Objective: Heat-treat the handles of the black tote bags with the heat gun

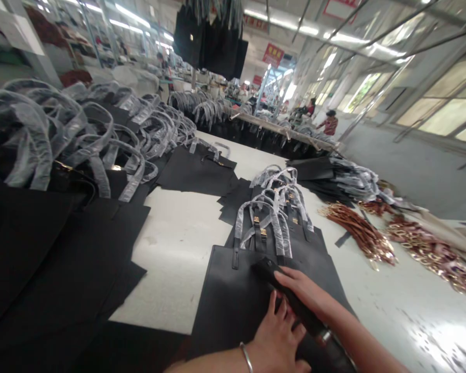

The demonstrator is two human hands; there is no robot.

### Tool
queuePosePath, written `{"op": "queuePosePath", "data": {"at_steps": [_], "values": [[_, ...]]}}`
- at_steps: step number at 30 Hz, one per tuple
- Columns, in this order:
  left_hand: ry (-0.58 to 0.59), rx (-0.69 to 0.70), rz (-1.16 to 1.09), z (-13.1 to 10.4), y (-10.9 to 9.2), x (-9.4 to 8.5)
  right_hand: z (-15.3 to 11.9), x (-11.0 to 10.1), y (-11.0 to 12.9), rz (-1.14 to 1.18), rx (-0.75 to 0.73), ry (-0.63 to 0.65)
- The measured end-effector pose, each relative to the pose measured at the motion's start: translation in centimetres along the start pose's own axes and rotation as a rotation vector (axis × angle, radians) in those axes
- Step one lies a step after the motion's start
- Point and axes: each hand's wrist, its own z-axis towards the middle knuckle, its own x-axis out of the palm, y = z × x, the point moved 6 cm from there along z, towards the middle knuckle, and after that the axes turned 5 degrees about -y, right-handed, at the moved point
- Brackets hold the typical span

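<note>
A black bag panel (227,295) lies in front of me, its plastic-wrapped handles (238,225) standing up at its far edge. My right hand (301,290) is closed around a long black object (306,316) with a shiny metal band near its lower end. Its front end rests on or just over the panel; its exact kind is unclear. My left hand (277,331), with a silver bangle at the wrist, is beside the object, fingers apart and low over the panel. Behind the panel, more black bags (318,238) overlap, with gold-coloured buckles (263,233) on their straps.
Black bags with wrapped handles (135,173) pile up at left on the white table (166,248). Another bag (198,171) lies further back. Brown straps (357,233) and pinkish-brown straps with metal rings (431,248) lie at right. Black pieces hang overhead (213,46). People (329,123) are far off.
</note>
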Motion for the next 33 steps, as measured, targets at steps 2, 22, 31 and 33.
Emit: {"op": "queuePosePath", "data": {"at_steps": [2,22,31,33], "values": [[-0.034,0.005,-0.015,0.0,-0.1,-0.1,0.8,0.4,0.2,0.006,0.022,0.005],[-0.436,-0.603,0.169,-4.4,16.1,-8.9,1.0,-0.7,1.7,0.056,-0.023,-0.147],[-0.435,-0.618,0.329,-6.0,14.2,-10.3,1.7,4.5,1.6,-0.001,0.019,0.14],[-0.384,-0.574,0.338,-5.9,13.2,-9.3,3.0,5.3,2.1,-0.021,0.023,0.176]]}}
